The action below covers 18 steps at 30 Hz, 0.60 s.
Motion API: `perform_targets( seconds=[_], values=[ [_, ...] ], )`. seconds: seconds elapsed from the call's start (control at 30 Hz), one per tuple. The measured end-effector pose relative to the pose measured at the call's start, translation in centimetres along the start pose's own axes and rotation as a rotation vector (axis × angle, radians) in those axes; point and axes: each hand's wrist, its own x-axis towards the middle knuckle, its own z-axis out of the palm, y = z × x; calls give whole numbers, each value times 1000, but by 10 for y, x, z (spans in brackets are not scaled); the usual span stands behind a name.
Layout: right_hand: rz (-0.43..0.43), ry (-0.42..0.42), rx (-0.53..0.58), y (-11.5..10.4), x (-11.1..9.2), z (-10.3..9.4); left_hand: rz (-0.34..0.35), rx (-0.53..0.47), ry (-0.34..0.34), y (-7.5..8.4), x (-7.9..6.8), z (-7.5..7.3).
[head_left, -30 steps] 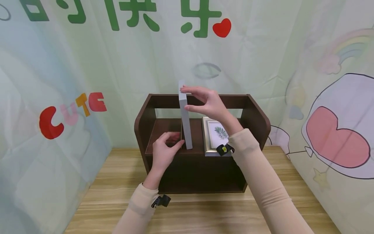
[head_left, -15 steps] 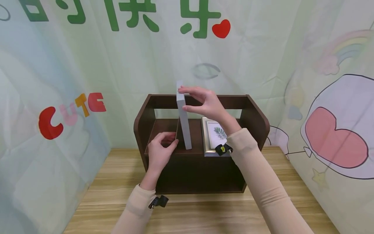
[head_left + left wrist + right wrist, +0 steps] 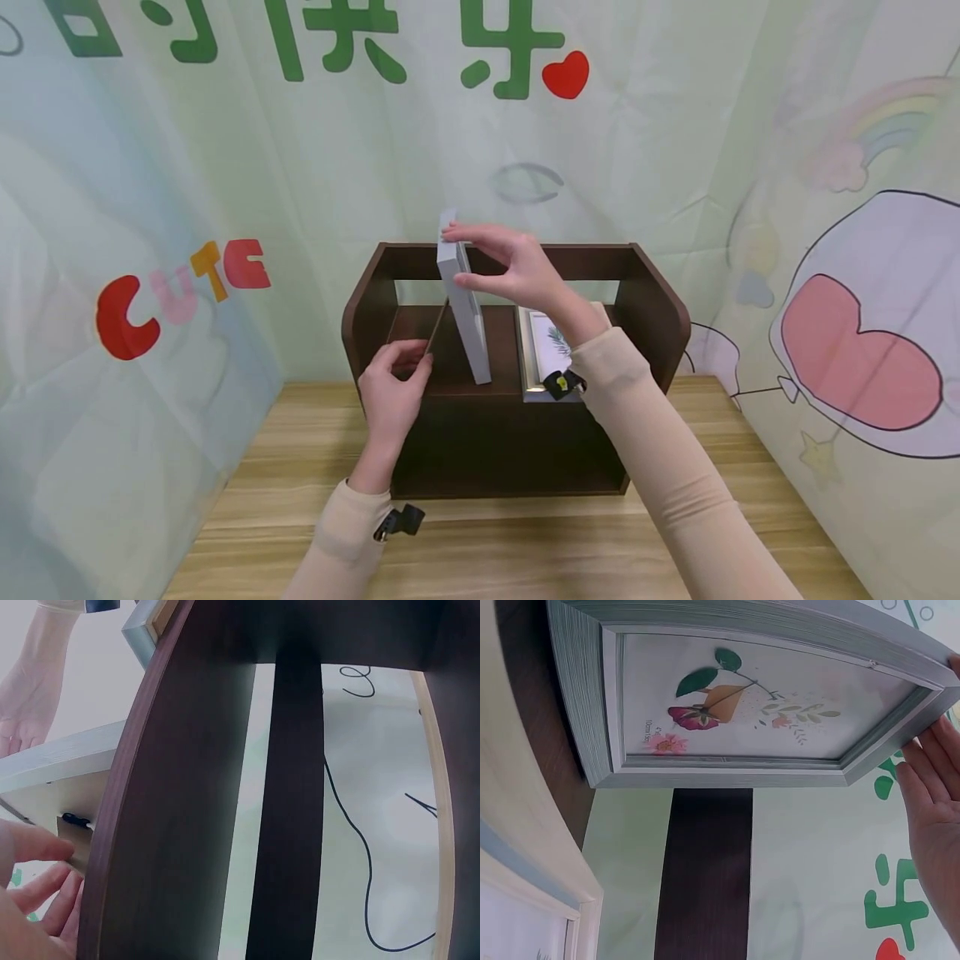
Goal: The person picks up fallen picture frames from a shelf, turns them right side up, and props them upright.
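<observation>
The grey frame [image 3: 465, 312] is at the centre of the head view, on edge, its top leaning toward the left of the picture and its foot apparently resting on the dark shelf [image 3: 504, 354]. The right hand [image 3: 517, 265] is part-open, its thumb on the near edge and its fingers over the top, holding the upper corner. The left hand [image 3: 392, 392] pinches the thin stand [image 3: 438, 327] between thumb and fingers, left of centre; this stand sits out at an angle behind the frame.

The frame looks stiff and probably fairly light, with a grooved moulding that should give fingertips some grip. The clear front over the flower picture [image 3: 705, 712] is likely glass or plastic, so it could smear, slip or crack; better to hold the outer edges. The stand seems thin and its hinge the weak point: pinch it gently near its free end, and never let it carry the frame's weight.
</observation>
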Motion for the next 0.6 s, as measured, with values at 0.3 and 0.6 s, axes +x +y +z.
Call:
perform_targets(
  seconds=[0.3, 0.6],
  values=[
    [-59, -14, -12, 0, 6, 8, -13, 3, 84, 1, -4, 0],
    [-29, -40, -71, -6, 11, 16, 47, 51, 196, -4, -9, 5]
  ],
)
